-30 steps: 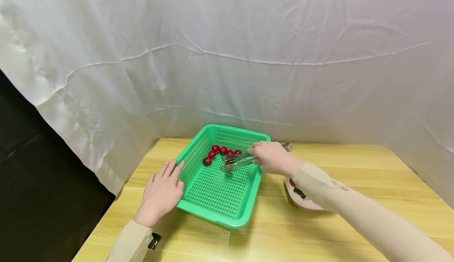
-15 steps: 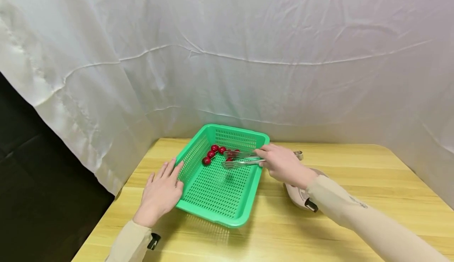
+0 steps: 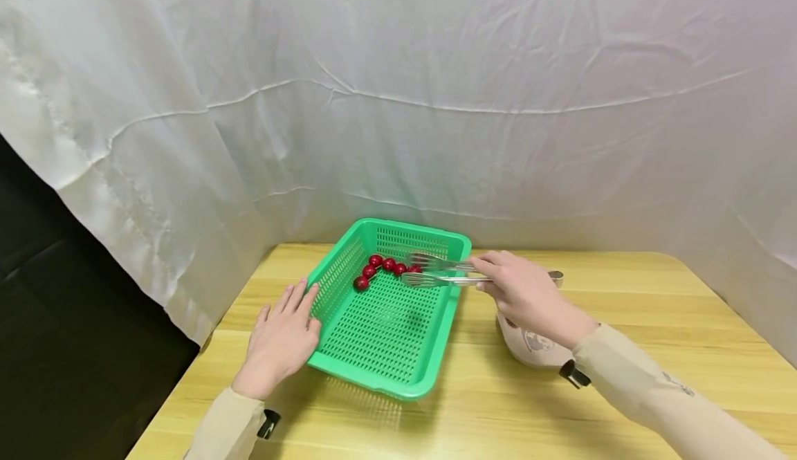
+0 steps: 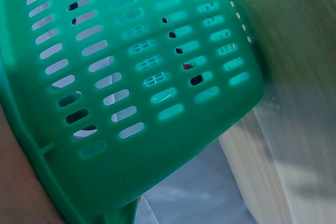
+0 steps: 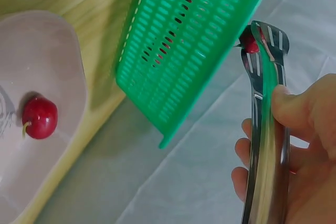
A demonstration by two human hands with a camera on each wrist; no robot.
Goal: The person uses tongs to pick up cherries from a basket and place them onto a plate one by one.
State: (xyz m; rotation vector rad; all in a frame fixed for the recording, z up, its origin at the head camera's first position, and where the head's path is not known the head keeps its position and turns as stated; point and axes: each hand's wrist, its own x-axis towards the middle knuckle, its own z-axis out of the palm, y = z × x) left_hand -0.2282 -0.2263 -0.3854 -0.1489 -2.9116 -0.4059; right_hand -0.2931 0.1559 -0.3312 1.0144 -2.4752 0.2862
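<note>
Head view: what lies nearest?

The left hand (image 3: 283,339), fingers straight, resting on the left rim of the green basket (image 3: 373,339).

And on the right?

A pale pink bowl (image 3: 526,346) on the worktop (image 3: 486,418), just off the basket's right edge; the right wrist view shows one cherry (image 5: 40,117) inside.

The other hand?

The right hand (image 3: 532,297) grasps metal tongs (image 3: 451,280) across the basket's right rim, a red cherry (image 5: 251,43) between their tips.

Farther?

More cherries (image 3: 389,265) towards the basket's far left corner; behind the worktop's far edge, a pale curtain (image 3: 436,135).
</note>
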